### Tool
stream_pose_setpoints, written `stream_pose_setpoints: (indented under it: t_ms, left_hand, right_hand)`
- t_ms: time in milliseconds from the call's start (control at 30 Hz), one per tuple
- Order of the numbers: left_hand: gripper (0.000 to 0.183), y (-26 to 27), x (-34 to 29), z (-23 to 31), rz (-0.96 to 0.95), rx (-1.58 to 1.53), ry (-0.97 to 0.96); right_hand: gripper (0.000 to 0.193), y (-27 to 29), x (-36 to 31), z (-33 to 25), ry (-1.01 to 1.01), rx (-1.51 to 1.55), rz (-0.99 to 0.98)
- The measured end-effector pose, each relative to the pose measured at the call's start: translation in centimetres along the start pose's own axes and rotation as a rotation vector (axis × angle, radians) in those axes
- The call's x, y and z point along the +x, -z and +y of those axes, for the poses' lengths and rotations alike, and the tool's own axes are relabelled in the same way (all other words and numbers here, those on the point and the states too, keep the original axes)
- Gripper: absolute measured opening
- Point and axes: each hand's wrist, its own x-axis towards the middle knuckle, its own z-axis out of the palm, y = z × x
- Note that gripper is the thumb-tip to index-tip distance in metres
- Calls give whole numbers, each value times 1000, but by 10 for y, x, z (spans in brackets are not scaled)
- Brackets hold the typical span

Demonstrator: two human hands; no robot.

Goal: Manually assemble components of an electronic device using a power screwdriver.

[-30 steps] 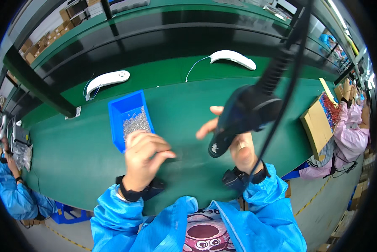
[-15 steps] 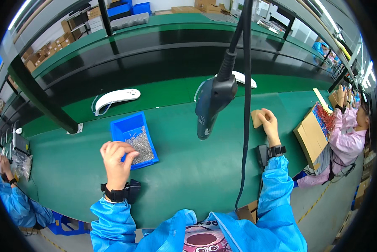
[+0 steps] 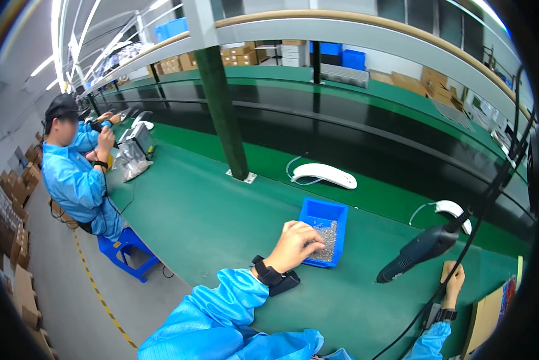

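**Left hand in the screw bin, right hand on a tan block**

Left hand sits at the near edge of the blue bin, fingers curled loosely over the small silvery screws heaped inside; cannot tell if anything is pinched between the fingertips. Black wrist strap on that arm, blue smock sleeve. Bin rests on the green bench, near the middle, just in front of the person.

Right hand is far off to the right, well apart from the bin, fingers wrapped around a small tan block and holding it at the bench surface. Dark band on that wrist too.

Hanging power screwdriver dangles on its cable between the two hands, tilted, tip down-left, touched by neither hand.

Two white curved housings lie further back on the bench. Green post stands behind the bin. A co-worker in a blue smock sits at the far left on a blue stool.
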Motion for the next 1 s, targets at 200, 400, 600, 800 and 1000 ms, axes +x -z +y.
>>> stream_pose_setpoints:
  t_ms: [200,400,600,800,1000]
  left_hand:
    - [7,-1,0,-3,12,-34,21]
    - [7,1,2,-3,13,-48,19]
    - [8,-2,0,-6,32,-67,8]
    - [6,-1,-2,-5,4,-70,32]
    - [8,-5,0,-7,5,-74,39]
  right_hand:
    - [16,-1,5,-6,-97,13,-76]
    - [18,-4,4,-12,3,10,-59]
    - [18,5,10,25,40,-2,-8]
    - [30,12,2,1,-48,-78,-105]
    - [34,12,3,-3,-67,-195,-50]
